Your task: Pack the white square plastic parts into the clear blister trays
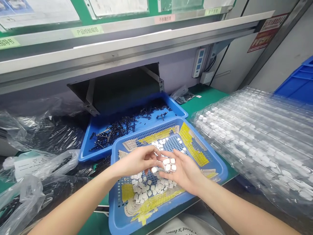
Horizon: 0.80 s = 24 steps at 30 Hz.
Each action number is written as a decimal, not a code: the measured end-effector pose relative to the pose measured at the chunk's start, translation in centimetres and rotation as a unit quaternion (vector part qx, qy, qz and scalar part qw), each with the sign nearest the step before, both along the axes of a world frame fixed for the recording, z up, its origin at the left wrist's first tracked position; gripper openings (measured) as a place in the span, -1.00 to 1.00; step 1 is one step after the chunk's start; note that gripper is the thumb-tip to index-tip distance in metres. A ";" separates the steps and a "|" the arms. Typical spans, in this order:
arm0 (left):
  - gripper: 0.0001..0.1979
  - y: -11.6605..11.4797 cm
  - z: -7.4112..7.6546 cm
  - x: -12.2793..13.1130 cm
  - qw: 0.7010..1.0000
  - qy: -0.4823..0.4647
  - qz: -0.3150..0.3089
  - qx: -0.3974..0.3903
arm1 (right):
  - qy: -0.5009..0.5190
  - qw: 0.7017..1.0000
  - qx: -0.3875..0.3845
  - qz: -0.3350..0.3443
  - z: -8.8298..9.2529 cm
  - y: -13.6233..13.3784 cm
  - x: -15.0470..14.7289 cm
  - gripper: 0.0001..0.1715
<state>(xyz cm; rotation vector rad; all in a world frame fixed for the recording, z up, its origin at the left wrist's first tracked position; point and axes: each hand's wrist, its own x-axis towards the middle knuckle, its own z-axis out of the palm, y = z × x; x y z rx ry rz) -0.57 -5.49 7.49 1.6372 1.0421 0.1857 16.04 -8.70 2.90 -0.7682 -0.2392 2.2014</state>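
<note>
My right hand (182, 171) is turned palm up over a blue basket (168, 212), with several small white square pieces (167, 167) lying on its palm and fingers. From the left, my left hand (140, 160) reaches in with curled fingers that meet the right hand's fingertips. One white square piece (154, 169) shows at the left fingertips, partly hidden by them. More loose white pieces (143, 188) are heaped in the basket below both hands, and some lie toward its far side.
Behind the basket, a blue tray (156, 122) holds many thin black parts (119, 127) under a dark chute (124, 85). Clear plastic trays (259, 140) with white pieces are stacked at right. Plastic bags (46, 169) crowd the left. A metal shelf rail (122, 49) crosses above.
</note>
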 end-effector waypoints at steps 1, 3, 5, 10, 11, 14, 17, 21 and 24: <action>-0.81 0.0 0.0 -0.1 1.000 -0.002 0.007 -0.003 | 0.002 1.000 0.004 0.003 0.0 0.0 0.0 -0.56; -0.82 0.0 0.1 -0.2 1.000 -0.006 0.017 -0.005 | 0.005 1.000 0.007 0.008 0.1 -0.1 0.1 -0.55; -0.83 0.1 0.2 -0.3 1.000 -0.013 0.019 0.001 | 0.007 1.000 0.003 0.007 0.2 -0.1 0.1 -0.55; -0.85 0.2 0.6 0.0 0.999 -0.019 -0.003 0.030 | 0.011 1.000 -0.010 -0.009 0.4 -0.1 0.1 -0.55; -0.85 0.2 0.6 0.2 0.999 -0.016 -0.007 0.041 | 0.012 1.000 -0.009 -0.011 0.4 -0.1 0.1 -0.56; -0.84 0.3 0.9 0.6 0.998 -0.004 -0.017 0.066 | 0.013 1.000 -0.009 -0.015 0.5 -0.1 0.1 -0.58; -0.84 0.4 1.1 0.9 0.997 -0.002 -0.019 0.071 | 0.016 1.000 -0.009 -0.018 0.5 -0.1 0.1 -0.58; -0.85 0.5 0.9 0.9 0.997 -0.001 -0.008 0.073 | 0.022 1.000 -0.002 -0.018 0.4 -0.1 0.2 -0.57; -0.87 0.7 0.4 0.8 0.998 -0.022 0.006 0.051 | 0.029 0.999 -0.003 -0.022 0.3 0.0 0.2 -0.57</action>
